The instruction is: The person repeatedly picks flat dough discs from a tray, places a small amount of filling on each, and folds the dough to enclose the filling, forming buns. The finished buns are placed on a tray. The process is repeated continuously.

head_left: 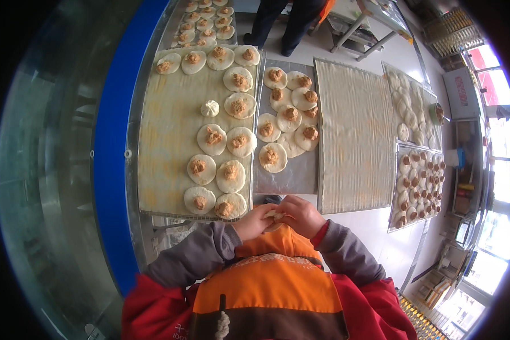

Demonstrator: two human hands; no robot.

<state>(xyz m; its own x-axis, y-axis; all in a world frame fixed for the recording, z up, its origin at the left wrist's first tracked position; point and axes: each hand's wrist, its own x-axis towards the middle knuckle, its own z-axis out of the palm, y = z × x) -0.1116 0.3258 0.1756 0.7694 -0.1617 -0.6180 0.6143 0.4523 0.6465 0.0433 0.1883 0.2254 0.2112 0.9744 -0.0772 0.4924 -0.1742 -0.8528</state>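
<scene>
A person seen from above wears a bright orange apron bib (272,277) with a dark brown band across its lower part and faint pale lettering near the top. A thin dark strip and a knotted whitish cord (223,324) hang at the bib's centre. Under it sits a red jacket (153,309), its shoulders visible on both sides. Grey knitted sleeves (190,258) cover both forearms, and a red cuff (321,233) edges the right wrist. Both hands are bare.

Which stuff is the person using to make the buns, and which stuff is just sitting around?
In use:
left hand and right hand, pinching a dough piece
dough rounds with filling
one closed bun
cloth-lined tray

Just lying about:
empty ridged tray
far trays of dough pieces
another person's legs
</scene>
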